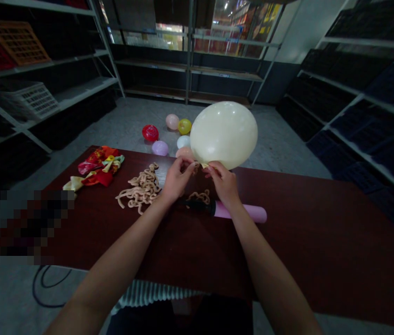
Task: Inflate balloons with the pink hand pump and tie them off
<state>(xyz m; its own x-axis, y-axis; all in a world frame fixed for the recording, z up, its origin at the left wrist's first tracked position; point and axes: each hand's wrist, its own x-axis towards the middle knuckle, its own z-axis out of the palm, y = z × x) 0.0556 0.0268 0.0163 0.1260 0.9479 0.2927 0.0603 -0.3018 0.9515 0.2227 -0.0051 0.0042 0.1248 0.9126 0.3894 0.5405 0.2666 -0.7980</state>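
Observation:
A large inflated cream balloon [223, 135] stands above the far edge of the table, its neck pointing down between my hands. My right hand [223, 181] is closed, pinching the balloon's neck. Beside it, my left hand [176, 179] is closed at the neck, with a bit of tan cord at its fingertips. Below my hands lies a hand balloon pump [256, 213] with a pink barrel and black nozzle end. A short tan cord [202, 196] lies just behind the nozzle. Left of my left hand is a tangled heap of tan cords [144, 188].
Uninflated balloons [104, 177] lie at the left of the dark red table [322, 223]. Several small inflated balloons, including a red balloon [150, 133] and a purple balloon [160, 148], are on the floor beyond. Shelves with crates [36, 100] stand around. A black cable [48, 304] lies at lower left.

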